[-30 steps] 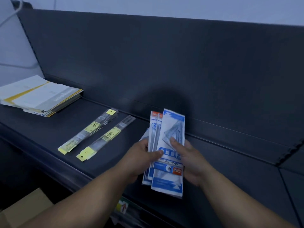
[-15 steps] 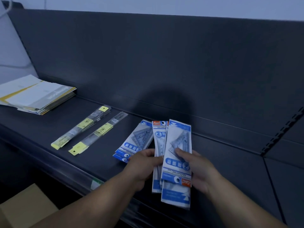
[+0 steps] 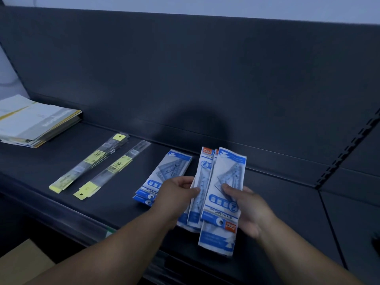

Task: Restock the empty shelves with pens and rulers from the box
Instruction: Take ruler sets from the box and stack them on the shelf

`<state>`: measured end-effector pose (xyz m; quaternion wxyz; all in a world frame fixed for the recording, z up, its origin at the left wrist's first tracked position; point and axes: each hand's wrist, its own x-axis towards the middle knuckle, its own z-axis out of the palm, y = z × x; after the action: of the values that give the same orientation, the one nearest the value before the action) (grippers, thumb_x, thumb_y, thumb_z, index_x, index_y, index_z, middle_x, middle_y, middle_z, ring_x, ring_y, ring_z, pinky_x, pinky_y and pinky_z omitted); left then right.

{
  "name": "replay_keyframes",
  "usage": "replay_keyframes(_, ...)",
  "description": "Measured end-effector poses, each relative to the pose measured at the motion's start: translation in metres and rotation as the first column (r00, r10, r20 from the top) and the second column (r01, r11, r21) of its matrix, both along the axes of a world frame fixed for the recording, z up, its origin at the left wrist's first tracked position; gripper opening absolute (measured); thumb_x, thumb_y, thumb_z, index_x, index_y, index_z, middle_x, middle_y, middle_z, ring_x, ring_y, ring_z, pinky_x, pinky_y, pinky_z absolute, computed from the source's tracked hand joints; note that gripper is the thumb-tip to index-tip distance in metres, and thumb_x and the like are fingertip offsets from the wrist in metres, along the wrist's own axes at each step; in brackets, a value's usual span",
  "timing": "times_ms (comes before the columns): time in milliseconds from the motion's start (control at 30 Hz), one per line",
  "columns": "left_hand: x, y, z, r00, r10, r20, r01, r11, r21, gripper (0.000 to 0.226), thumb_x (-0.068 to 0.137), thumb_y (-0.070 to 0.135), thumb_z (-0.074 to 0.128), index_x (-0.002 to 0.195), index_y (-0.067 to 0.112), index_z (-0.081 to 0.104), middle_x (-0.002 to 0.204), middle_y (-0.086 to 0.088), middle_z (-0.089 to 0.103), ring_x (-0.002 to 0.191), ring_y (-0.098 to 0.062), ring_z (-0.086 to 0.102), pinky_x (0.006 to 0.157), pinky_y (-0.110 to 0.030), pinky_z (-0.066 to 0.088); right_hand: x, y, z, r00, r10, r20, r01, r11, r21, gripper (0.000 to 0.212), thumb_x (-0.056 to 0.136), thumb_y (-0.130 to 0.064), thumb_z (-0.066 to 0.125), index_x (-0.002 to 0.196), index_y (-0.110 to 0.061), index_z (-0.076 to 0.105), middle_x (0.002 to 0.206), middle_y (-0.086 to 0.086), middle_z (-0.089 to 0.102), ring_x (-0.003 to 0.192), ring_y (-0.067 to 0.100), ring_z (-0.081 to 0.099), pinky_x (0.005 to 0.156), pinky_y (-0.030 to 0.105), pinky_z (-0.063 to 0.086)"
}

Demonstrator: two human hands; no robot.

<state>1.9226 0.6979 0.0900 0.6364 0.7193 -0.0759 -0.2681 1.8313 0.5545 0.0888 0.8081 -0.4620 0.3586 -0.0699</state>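
ruler packs | in L hand + R hand | shelf: laid packs

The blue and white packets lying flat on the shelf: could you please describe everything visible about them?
The flat packets look like glossy plastic sleeves, white with blue bands at both ends, with a clear triangular ruler showing through. At least two lie stacked, slightly offset, on the dark shelf. They are angled toward the back right and sit to the right of the long ruler packs. The left hand hides their near right corner; contact cannot be told. That hand and the right hand grip the held packets beside them.
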Motion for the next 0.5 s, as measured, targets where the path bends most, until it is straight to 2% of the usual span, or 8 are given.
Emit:
replay_keyframes(33, 0.004, 0.001, -0.002, 0.991, -0.004, 0.133, -0.009, 0.995, 0.095, 0.030, 0.088, 0.010, 0.067, 0.118, 0.013, 0.063, 0.111, 0.001, 0.069, 0.095, -0.009, 0.065, 0.076, -0.019, 0.051, 0.002, 0.000, -0.002, 0.999, -0.027, -0.022, 0.026, 0.999, -0.026, 0.020, 0.090, -0.008, 0.066, 0.109, -0.004, 0.061, 0.098, 0.023, 0.073, 0.086, 0.039, 0.071, 0.072, 0.054, 0.058)
replay_keyframes(100, 0.020, 0.007, -0.004, 0.903, -0.064, 0.426, -0.085, 0.943, 0.321, 0.042, 0.090, 0.018, 0.065, 0.130, 0.020, 0.056, 0.129, 0.006, 0.058, 0.113, -0.010, 0.057, 0.092, -0.019, 0.042, 0.007, -0.001, -0.007, 0.994, -0.077, -0.077, 0.069, 0.992, -0.103, 0.018, 0.090, -0.008, 0.066, 0.107, -0.004, 0.060, 0.094, 0.021, 0.074, 0.080, 0.037, 0.072, 0.065, 0.050, 0.059)
replay_keyframes(167, 0.040, 0.017, -0.009, 0.822, -0.168, 0.544, -0.151, 0.857, 0.492, 0.058, 0.088, 0.026, 0.065, 0.141, 0.020, 0.043, 0.142, 0.003, 0.044, 0.127, -0.017, 0.047, 0.105, -0.027, 0.037, 0.015, 0.000, -0.013, 0.988, -0.108, -0.107, 0.089, 0.981, -0.170, 0.017, 0.091, -0.008, 0.066, 0.107, -0.005, 0.061, 0.092, 0.020, 0.073, 0.078, 0.036, 0.072, 0.063, 0.049, 0.059)
replay_keyframes(267, 0.061, 0.030, -0.024, 0.832, -0.327, 0.449, -0.062, 0.749, 0.659, 0.086, 0.082, 0.038, 0.071, 0.150, 0.017, 0.024, 0.150, -0.004, 0.031, 0.136, -0.022, 0.035, 0.112, -0.035, 0.032, 0.027, 0.007, -0.020, 0.982, -0.139, -0.129, 0.104, 0.963, -0.248, 0.016, 0.090, -0.010, 0.068, 0.103, -0.006, 0.062, 0.092, 0.018, 0.073, 0.078, 0.035, 0.072, 0.069, 0.054, 0.059)
replay_keyframes(367, 0.065, 0.034, -0.034, 0.821, -0.373, 0.432, -0.020, 0.737, 0.675, 0.081, 0.083, 0.039, 0.070, 0.149, 0.018, 0.028, 0.150, -0.002, 0.031, 0.134, -0.021, 0.036, 0.110, -0.033, 0.034, 0.029, 0.009, -0.024, 0.972, -0.176, -0.156, 0.120, 0.940, -0.319, 0.016, 0.087, -0.013, 0.072, 0.099, -0.006, 0.064, 0.092, 0.017, 0.074, 0.079, 0.035, 0.072, 0.073, 0.058, 0.058)
replay_keyframes(433, 0.067, 0.036, -0.036, 0.800, -0.394, 0.452, -0.027, 0.729, 0.683, 0.080, 0.083, 0.041, 0.069, 0.149, 0.020, 0.029, 0.151, -0.002, 0.031, 0.135, -0.022, 0.036, 0.110, -0.033, 0.034, 0.025, 0.006, -0.023, 0.966, -0.187, -0.177, 0.116, 0.930, -0.350, 0.019, 0.085, -0.016, 0.075, 0.097, -0.006, 0.064, 0.087, 0.016, 0.074, 0.072, 0.032, 0.073, 0.067, 0.053, 0.060)
replay_keyframes(500, 0.068, 0.037, -0.034, 0.795, -0.412, 0.445, -0.028, 0.708, 0.705, 0.080, 0.084, 0.045, 0.067, 0.150, 0.022, 0.028, 0.155, -0.003, 0.025, 0.139, -0.023, 0.032, 0.112, -0.033, 0.030, 0.020, 0.001, -0.020, 0.963, -0.194, -0.188, 0.121, 0.932, -0.341, 0.016, 0.085, -0.015, 0.074, 0.093, -0.007, 0.063, 0.080, 0.014, 0.073, 0.061, 0.028, 0.071, 0.056, 0.042, 0.060)
